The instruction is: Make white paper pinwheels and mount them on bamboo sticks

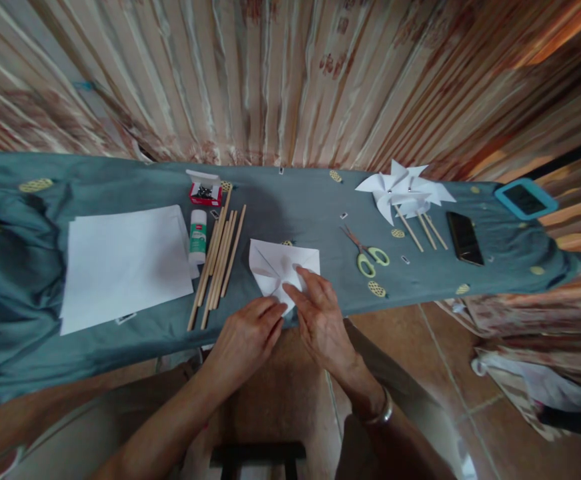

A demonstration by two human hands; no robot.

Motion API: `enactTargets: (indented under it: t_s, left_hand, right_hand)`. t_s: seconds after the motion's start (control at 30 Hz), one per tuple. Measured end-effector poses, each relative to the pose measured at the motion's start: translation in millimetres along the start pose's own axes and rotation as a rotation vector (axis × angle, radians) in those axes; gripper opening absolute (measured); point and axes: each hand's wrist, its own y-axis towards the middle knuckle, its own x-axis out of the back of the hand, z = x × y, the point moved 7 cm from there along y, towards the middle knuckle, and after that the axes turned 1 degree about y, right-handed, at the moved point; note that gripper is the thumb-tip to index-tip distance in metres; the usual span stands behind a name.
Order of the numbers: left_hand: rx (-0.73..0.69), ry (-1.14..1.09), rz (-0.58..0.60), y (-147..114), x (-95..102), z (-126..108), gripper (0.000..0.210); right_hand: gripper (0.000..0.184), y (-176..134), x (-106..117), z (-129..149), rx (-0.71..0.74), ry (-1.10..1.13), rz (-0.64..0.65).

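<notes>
A white paper square (pixel 266 259) with creases and cut flaps lies at the front edge of the cloth-covered table, under both hands. My left hand (pixel 253 333) pinches the paper's near corner between thumb and fingers. My right hand (pixel 319 319) rests on the paper's right part, one finger pressing near the centre and the thumb beside it; its fingers are stretched out. Just left of the paper lie several wooden sticks (pixel 227 250). To the right are scissors (pixel 365 253) with light green handles, blades slightly apart.
Further left are a stack of white paper (pixel 125 267), a glue stick (pixel 198 237) standing near it and a red box (pixel 205 190) of small dark pins. Paper pinwheels (pixel 403 190) on sticks, a phone (pixel 465 238) and a blue-framed device (pixel 526 199) occupy the right end.
</notes>
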Motion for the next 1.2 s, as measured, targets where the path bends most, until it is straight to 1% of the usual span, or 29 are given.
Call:
enactTargets:
  t_s: [0.23, 0.53, 0.8, 0.93, 1.1, 1.13, 1.2]
  left_hand:
    - [0.004, -0.018, 0.003, 2, 0.7, 1, 0.022]
    - [0.033, -0.025, 0.045, 4, -0.6, 2, 0.022]
    - [0.066, -0.002, 0.09, 5, -3.7, 2, 0.02]
    - [0.055, 0.012, 0.086, 5, -5.2, 2, 0.021]
    - [0.032, 0.024, 0.03, 4, -1.9, 1, 0.023]
    - [0.024, 0.029, 0.018, 4, -1.0, 1, 0.023]
    - [0.015, 0.043, 0.002, 3, 0.0, 1, 0.022]
  right_hand:
    - [0.04, 4, -3, -2, -0.022, -0.008, 0.0]
    - [0.041, 7, -8, -1, -0.028, -0.082, 0.033]
    - [0.03, 15, -16, 4, -0.03, -0.082, 0.054]
    - [0.035, 16, -14, -2, -0.066, 0.014, 0.037]
    - [0.041, 21, -6, -29, -0.1, 0.36, -0.062]
    - [0.041, 24, -3, -37, -0.12, 0.397, -0.092]
    - [0.041, 31, 4, -50, -0.154, 0.369, -0.158]
